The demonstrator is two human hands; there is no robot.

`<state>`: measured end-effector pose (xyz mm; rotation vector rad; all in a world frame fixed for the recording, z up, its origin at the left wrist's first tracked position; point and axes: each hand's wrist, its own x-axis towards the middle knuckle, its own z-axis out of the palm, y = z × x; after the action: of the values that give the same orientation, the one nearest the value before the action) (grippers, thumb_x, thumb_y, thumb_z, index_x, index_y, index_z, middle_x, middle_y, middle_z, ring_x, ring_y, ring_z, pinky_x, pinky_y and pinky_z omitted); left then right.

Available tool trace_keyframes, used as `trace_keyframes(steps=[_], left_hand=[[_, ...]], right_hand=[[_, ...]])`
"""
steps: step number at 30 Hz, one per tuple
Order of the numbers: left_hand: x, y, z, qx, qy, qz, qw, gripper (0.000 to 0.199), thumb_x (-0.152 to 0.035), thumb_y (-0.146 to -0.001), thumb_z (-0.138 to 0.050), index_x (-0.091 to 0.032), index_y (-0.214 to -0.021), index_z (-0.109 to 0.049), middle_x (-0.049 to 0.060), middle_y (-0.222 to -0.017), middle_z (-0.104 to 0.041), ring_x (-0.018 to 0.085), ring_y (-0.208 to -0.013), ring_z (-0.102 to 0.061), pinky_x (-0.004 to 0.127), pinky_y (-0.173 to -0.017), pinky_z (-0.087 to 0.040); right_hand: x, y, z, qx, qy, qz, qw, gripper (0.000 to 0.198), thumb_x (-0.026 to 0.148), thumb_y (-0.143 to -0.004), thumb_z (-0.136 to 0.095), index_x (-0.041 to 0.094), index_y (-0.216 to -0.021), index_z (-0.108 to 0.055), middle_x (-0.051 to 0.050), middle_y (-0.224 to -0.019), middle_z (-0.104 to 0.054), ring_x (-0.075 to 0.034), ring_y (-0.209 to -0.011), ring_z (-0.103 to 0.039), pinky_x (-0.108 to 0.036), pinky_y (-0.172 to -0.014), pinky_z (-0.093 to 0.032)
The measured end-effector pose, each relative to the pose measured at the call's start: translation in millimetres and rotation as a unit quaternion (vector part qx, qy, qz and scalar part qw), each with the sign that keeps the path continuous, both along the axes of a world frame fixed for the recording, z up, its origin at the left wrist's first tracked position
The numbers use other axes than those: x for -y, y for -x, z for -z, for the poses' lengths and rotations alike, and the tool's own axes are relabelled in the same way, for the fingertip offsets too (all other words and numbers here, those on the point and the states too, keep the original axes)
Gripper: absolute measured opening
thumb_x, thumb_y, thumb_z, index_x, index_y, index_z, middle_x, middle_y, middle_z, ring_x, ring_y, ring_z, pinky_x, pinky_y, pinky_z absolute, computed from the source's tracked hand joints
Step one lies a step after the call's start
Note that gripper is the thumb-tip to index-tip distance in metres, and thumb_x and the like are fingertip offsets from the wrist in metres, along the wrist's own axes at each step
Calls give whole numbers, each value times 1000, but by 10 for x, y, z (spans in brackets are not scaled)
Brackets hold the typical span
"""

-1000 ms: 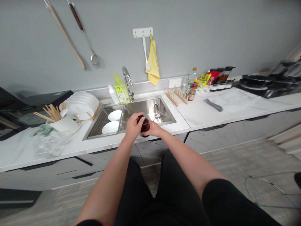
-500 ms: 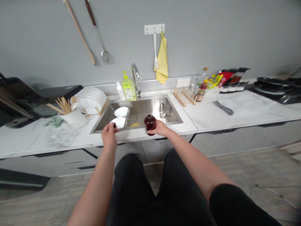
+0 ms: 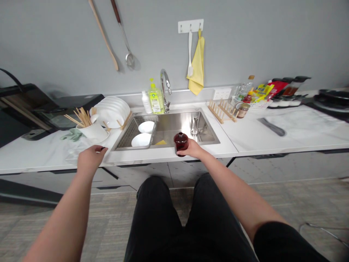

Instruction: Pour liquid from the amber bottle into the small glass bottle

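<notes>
My right hand (image 3: pixel 192 149) is wrapped round a dark red glass bottle (image 3: pixel 181 144) and keeps it upright at the front edge of the sink (image 3: pixel 174 125). The bottle's narrow mouth is uncovered. Over the counter left of the sink, my left hand (image 3: pixel 91 158) is closed, pinching a small black cap (image 3: pixel 103 148) between its fingertips. Most of the cap is hidden. Just beyond this hand lies a crumpled clear plastic bag (image 3: pixel 75 154). Two white bowls (image 3: pixel 141 140) sit in the wire basket (image 3: pixel 128 131) in the sink's left side.
A white pot (image 3: pixel 95 131) of chopsticks, a green glove (image 3: pixel 73 134) and a rack of white plates (image 3: pixel 111 112) stand left. Behind the sink are the faucet (image 3: pixel 165 87) and soap bottles (image 3: pixel 156 100). A wooden rack (image 3: pixel 222 111) and jar (image 3: pixel 242 110) are right.
My left hand has moved left with the black cap, from the sink's front edge to over the counter. My right hand still holds the bottle by the sink. The view has shifted slightly.
</notes>
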<state>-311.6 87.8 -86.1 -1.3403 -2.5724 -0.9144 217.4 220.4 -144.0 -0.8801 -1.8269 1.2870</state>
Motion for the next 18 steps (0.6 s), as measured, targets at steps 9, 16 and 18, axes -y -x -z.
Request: trace_keyframes(steps=[9,16,18], left_hand=[[-400,-38,-48,-14,75,48,996,16,-24,-75,-84,-21,-75,-68,-3,-61,-42,32,-82,-63,60,-106,-57],[136,-220,218,-76,-138,-23,987,24,-40,-98,-68,-21,-111,-70,8,-106,-65,31,-109,-67,49,-112,-54],[383,-122,307,-86,-220,-83,968,22,-39,-96,-67,-23,-112,-66,6,-105,-64,31,-108,-67,49,-111,-55]], right_hand=[[62,-1,-131,6,-2,10,1000,67,40,-59,-104,18,-116,-77,-7,-106,-87,-29,-99,-80,-43,-96,-65],[26,11,-15,-15,9,-3,1000,65,40,-62,-104,20,-117,-77,-8,-105,-87,-30,-96,-82,-42,-90,-67],[11,3,6,-13,1,-10,1000,65,40,-63,-104,20,-119,-77,-9,-108,-88,-31,-99,-82,-44,-93,-67]])
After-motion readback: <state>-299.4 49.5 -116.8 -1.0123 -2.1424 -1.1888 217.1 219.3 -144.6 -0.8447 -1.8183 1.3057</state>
